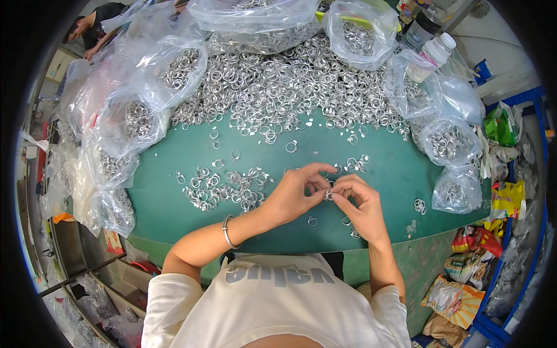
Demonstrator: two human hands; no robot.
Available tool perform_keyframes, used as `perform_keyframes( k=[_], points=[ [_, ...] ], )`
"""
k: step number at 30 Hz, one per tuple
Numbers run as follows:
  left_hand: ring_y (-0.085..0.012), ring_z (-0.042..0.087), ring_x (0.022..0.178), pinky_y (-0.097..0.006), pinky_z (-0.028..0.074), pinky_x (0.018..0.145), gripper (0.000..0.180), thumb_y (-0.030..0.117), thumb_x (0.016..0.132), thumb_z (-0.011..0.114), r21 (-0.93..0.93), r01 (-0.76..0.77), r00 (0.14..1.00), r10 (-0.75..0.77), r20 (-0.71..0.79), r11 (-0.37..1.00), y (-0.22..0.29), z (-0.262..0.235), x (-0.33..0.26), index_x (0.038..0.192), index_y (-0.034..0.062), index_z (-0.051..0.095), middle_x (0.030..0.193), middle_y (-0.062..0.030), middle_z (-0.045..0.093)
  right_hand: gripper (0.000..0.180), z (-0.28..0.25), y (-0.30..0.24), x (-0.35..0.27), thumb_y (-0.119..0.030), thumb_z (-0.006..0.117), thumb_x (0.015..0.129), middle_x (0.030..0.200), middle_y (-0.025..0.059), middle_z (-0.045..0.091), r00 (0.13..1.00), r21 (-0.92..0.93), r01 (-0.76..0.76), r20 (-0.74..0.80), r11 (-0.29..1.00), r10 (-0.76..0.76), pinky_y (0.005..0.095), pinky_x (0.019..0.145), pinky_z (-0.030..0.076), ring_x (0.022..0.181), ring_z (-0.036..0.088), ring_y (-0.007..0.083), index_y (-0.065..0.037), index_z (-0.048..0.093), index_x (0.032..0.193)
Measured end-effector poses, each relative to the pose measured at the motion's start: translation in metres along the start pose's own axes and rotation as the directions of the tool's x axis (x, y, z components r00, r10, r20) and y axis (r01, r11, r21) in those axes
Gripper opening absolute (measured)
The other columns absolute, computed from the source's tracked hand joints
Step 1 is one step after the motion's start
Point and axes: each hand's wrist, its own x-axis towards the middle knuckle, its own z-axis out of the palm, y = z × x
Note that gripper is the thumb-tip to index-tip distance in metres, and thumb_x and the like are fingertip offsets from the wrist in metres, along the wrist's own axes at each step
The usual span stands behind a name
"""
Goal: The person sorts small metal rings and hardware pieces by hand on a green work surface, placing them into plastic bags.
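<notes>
Over the front part of the green table (394, 168), a small silvery ring (328, 196) sits between the fingertips of both my hands. My left hand (295, 194) pinches it from the left with thumb and fingers. From the right, my right hand (361, 203) grips it the same way, its fingers curled. A cluster of loose rings (226, 188) lies left of my left hand. Single rings, such as one ring (313, 221) close to my body, lie around my hands. A metal bangle (227, 232) is on my left wrist.
A large heap of silvery rings (261, 87) covers the table's far side. Clear plastic bags of rings (139, 119) line the left, back and right. A white bottle (438, 49) stands at the back right. Blue shelving (531, 232) holds packets. Another person (96, 26) is far left.
</notes>
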Motion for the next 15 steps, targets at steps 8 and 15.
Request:
perform_keyframes(
  k=[8,15],
  points=[
    [-0.0106,0.060,0.076,-0.023,0.049,0.072,0.023,0.003,0.087,0.058,-0.449,0.243,0.969,-0.197,0.147,0.860,-0.008,-0.004,0.003,0.109,-0.0047,0.057,0.087,-0.0075,0.064,0.008,0.013,-0.005,-0.005,0.007,0.060,0.081,0.089,0.0054,0.060,0.967,0.324,-0.056,-0.217,0.944,0.132,0.0214,0.065,0.042,0.070,0.051,0.0077,0.003,0.062,0.089],
    [-0.0114,0.060,0.077,-0.025,0.051,0.072,0.023,0.007,0.087,0.061,-0.565,0.301,0.954,-0.250,0.168,0.769,-0.010,-0.004,-0.001,0.107,-0.0035,0.059,0.090,-0.0070,0.063,0.009,0.012,-0.004,-0.005,0.006,0.061,0.082,0.093,0.0059,0.059,0.972,0.112,0.000,-0.233,0.994,0.026,0.0207,0.067,0.042,0.073,0.052,0.0075,0.004,0.062,0.090]
  ],
)
